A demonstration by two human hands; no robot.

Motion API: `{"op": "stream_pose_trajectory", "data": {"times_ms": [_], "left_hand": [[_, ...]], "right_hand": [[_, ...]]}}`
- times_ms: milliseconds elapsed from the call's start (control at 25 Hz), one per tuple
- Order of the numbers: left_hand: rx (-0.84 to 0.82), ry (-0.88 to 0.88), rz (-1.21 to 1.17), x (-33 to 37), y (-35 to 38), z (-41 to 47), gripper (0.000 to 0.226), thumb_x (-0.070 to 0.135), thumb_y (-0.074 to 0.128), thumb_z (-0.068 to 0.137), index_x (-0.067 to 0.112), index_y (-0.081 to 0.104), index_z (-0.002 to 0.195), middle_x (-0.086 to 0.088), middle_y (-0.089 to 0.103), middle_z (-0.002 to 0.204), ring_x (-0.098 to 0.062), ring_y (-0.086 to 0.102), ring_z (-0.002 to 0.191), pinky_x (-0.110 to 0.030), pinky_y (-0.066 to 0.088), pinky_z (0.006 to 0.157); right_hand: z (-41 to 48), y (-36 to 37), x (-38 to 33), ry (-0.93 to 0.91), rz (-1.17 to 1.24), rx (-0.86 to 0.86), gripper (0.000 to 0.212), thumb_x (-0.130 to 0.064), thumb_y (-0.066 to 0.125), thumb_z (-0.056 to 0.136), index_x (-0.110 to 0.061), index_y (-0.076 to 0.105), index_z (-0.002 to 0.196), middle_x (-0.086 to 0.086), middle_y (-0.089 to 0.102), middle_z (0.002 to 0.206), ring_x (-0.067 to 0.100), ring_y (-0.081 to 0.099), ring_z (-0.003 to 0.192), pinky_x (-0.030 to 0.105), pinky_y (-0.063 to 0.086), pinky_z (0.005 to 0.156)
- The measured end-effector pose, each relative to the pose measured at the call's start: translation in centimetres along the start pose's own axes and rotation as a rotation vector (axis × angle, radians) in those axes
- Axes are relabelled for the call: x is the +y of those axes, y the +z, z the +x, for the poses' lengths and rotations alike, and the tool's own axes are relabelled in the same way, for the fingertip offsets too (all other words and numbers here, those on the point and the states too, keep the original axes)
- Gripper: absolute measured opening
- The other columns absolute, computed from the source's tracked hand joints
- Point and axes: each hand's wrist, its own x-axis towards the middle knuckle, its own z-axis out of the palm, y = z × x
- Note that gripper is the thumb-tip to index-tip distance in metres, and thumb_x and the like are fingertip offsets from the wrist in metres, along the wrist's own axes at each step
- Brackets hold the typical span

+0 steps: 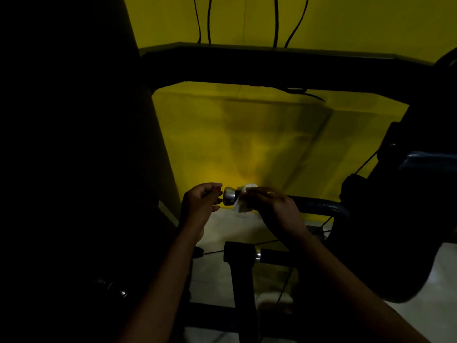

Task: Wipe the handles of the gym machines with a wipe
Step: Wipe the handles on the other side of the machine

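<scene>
Lower handle (pixel 269 258): nearest, below both hands; black grip with a chrome ring, lying level on a dark upright post.
Floor (pixel 235 226): pale, beneath the hands.
Left hand (pixel 201 200): fingers loosely curled, gripping nothing visible; fingertips just beside the chrome cap, contact too dim to tell.
Chrome cap (pixel 229 195): between the two hands, on the free end of the handle.
Wipe (pixel 243 203): white and crumpled, wrapped over the handle just right of the cap, under the right hand's fingers.
Right hand (pixel 274 206): fingers curled over the wipe, clasping it round the handle.
Handle (pixel 319 205): dark bar, runs from the cap under the right hand and on to its right, bending down into the dark machine.
Frame beam (pixel 272 68): black, level, beyond and above both hands.
Wall (pixel 247 144): yellow, behind the beam.
Cables (pixel 209 21): black, hang down the wall above the beam.
</scene>
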Motion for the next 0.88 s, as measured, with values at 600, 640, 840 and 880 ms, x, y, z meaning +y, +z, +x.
{"op": "stream_pose_trajectory", "data": {"times_ms": [600, 640, 840, 880], "left_hand": [[-0.196, 0.392, 0.365, 5.0, 0.7, -1.0, 0.012, 0.025, 0.073, 0.083, 0.036, 0.07, 0.078, 0.003, 0.073, 0.079, -0.016, 0.07, 0.078, -0.039, 0.056, 0.071], [-0.199, 0.38, 0.377, 5.1, 0.8, -0.9, 0.013, 0.027, 0.073, 0.084, 0.038, 0.068, 0.077, 0.0, 0.072, 0.075, -0.019, 0.069, 0.074, -0.042, 0.055, 0.069], [-0.227, 0.094, 0.091, 5.8, 1.2, -1.8, 0.016, 0.003, 0.062, 0.089, 0.018, 0.069, 0.091, -0.015, 0.071, 0.08, -0.031, 0.067, 0.073, -0.043, 0.057, 0.067], [-0.273, 0.019, -0.03, 6.0, 1.2, -2.2, 0.019, -0.003, 0.058, 0.089, 0.012, 0.068, 0.095, -0.016, 0.071, 0.085, -0.032, 0.067, 0.076, -0.039, 0.057, 0.066]], "right_hand": [[3.4, -4.1, 0.8, 0.492, 0.954, -0.167, 0.019, -0.009, 0.07, 0.085, -0.012, 0.069, 0.104, 0.015, 0.071, 0.098, 0.029, 0.07, 0.092, 0.051, 0.057, 0.077], [3.2, -4.2, 0.8, 0.467, 0.916, -0.152, 0.016, -0.006, 0.067, 0.088, -0.012, 0.07, 0.102, 0.011, 0.071, 0.098, 0.028, 0.07, 0.09, 0.051, 0.058, 0.075], [2.2, -4.5, -0.2, 0.237, 0.662, -0.022, 0.022, -0.001, 0.059, 0.086, -0.013, 0.077, 0.09, 0.003, 0.066, 0.099, 0.013, 0.061, 0.103, 0.028, 0.054, 0.077], [2.0, -4.1, -0.3, 0.229, 0.623, -0.034, 0.018, -0.006, 0.06, 0.086, -0.011, 0.077, 0.089, 0.002, 0.069, 0.099, 0.009, 0.059, 0.108, 0.027, 0.053, 0.079]]}}
